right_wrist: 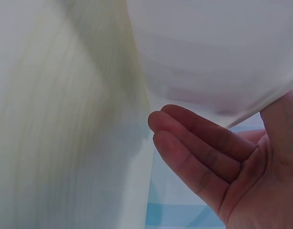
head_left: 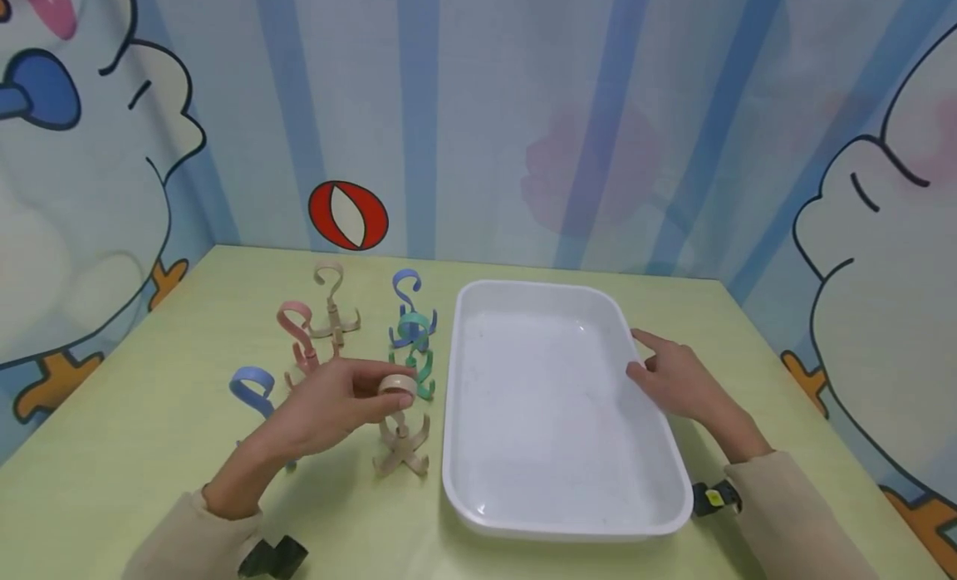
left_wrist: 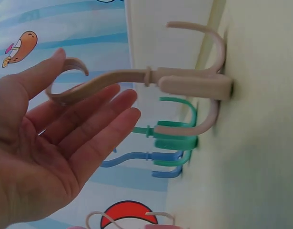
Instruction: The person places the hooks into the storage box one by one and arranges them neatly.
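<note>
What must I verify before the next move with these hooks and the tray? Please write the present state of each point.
1. Left hand pinches the near beige hook by its curl: ok.
2. That hook upright, feet on the table: ok, as it appears from the left wrist.
3. Left hand not touching the green hook: cannot tell, they overlap in the head view.
4. Right hand at the edge of the white tray: ok.
5. Right hand's hold firm: cannot tell.
</note>
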The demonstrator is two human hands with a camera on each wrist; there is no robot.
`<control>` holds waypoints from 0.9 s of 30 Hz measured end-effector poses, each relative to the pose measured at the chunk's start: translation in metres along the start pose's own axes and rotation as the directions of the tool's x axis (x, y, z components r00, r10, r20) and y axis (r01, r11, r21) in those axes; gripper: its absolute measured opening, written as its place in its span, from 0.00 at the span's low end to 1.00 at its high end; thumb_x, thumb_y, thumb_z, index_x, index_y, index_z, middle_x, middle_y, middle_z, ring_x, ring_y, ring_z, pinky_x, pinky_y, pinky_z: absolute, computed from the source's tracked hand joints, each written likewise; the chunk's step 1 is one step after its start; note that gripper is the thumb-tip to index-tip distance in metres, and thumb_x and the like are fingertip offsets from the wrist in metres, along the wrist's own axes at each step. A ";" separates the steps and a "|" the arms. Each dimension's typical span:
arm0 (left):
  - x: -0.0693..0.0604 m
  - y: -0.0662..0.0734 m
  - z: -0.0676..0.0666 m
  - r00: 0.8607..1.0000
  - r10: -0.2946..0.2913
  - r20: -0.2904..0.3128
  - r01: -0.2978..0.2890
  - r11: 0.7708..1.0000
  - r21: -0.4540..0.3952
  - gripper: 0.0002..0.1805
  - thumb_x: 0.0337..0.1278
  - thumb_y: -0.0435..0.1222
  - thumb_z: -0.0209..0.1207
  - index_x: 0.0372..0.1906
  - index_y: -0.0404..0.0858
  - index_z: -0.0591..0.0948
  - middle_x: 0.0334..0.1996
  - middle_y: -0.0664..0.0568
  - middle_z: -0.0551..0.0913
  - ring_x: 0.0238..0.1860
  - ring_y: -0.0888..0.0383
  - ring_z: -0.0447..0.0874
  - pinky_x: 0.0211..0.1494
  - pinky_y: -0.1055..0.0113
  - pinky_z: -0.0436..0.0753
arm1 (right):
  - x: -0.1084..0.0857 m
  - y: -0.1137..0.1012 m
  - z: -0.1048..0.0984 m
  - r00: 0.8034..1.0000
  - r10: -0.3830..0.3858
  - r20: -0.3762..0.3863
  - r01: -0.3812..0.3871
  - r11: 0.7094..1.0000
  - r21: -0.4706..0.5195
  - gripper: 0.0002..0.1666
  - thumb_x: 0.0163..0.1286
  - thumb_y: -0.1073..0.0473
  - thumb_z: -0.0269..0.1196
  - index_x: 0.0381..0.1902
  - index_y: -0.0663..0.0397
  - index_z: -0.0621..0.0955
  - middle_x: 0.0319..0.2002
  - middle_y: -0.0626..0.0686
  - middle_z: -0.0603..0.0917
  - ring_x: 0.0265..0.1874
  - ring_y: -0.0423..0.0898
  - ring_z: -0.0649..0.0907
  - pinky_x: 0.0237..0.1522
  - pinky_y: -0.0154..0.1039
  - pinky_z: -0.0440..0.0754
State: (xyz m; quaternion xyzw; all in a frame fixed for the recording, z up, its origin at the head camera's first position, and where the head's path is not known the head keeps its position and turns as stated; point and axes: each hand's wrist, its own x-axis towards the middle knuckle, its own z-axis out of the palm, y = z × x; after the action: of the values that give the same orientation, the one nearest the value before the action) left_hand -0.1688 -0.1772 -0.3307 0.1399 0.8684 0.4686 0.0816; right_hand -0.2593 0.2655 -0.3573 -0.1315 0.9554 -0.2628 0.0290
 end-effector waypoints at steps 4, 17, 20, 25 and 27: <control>0.001 -0.007 0.004 1.000 -0.008 0.003 0.008 0.996 -0.084 0.22 0.71 0.45 0.67 0.62 0.38 0.86 0.45 0.50 0.92 0.46 0.56 0.87 0.51 0.60 0.88 | 0.001 0.000 0.000 1.000 0.004 0.002 -0.004 1.000 0.006 0.39 0.80 0.57 0.55 0.80 0.72 0.60 0.21 0.53 0.82 0.25 0.45 0.83 0.27 0.40 0.78; 0.003 -0.019 0.006 0.995 0.068 0.073 -0.046 0.960 -0.275 0.26 0.74 0.43 0.64 0.65 0.29 0.81 0.53 0.32 0.89 0.53 0.42 0.91 0.52 0.57 0.92 | 0.001 -0.002 0.000 1.000 -0.002 -0.012 0.002 1.000 0.003 0.38 0.79 0.58 0.54 0.80 0.72 0.60 0.16 0.52 0.77 0.23 0.45 0.83 0.27 0.39 0.78; 0.004 -0.021 0.007 0.995 0.065 0.073 -0.041 0.954 -0.299 0.26 0.75 0.44 0.63 0.65 0.28 0.80 0.54 0.32 0.88 0.54 0.42 0.91 0.53 0.57 0.91 | 0.000 -0.002 0.000 1.000 -0.006 -0.015 0.006 1.000 0.010 0.38 0.79 0.59 0.54 0.80 0.72 0.61 0.15 0.52 0.75 0.21 0.45 0.81 0.26 0.40 0.77; 0.004 -0.023 0.008 0.995 0.075 0.060 -0.052 0.948 -0.315 0.26 0.77 0.44 0.61 0.66 0.27 0.79 0.55 0.32 0.88 0.54 0.47 0.91 0.54 0.59 0.91 | 0.001 0.000 0.002 1.000 -0.006 -0.020 0.007 1.000 0.010 0.38 0.78 0.58 0.54 0.80 0.72 0.61 0.15 0.52 0.76 0.22 0.44 0.83 0.26 0.39 0.78; 0.004 -0.022 0.008 0.995 0.080 0.053 -0.059 0.948 -0.312 0.25 0.78 0.44 0.60 0.66 0.28 0.80 0.55 0.31 0.88 0.53 0.48 0.91 0.54 0.59 0.91 | 0.001 0.000 0.002 1.000 -0.007 -0.022 0.007 1.000 0.008 0.38 0.79 0.58 0.54 0.80 0.72 0.61 0.15 0.52 0.77 0.23 0.44 0.83 0.26 0.39 0.79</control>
State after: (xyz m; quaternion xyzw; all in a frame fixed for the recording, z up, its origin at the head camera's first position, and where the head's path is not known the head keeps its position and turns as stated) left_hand -0.1744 -0.1814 -0.3537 0.1710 0.7754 0.5972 0.1140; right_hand -0.2598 0.2648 -0.3591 -0.1318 0.9542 -0.2681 0.0182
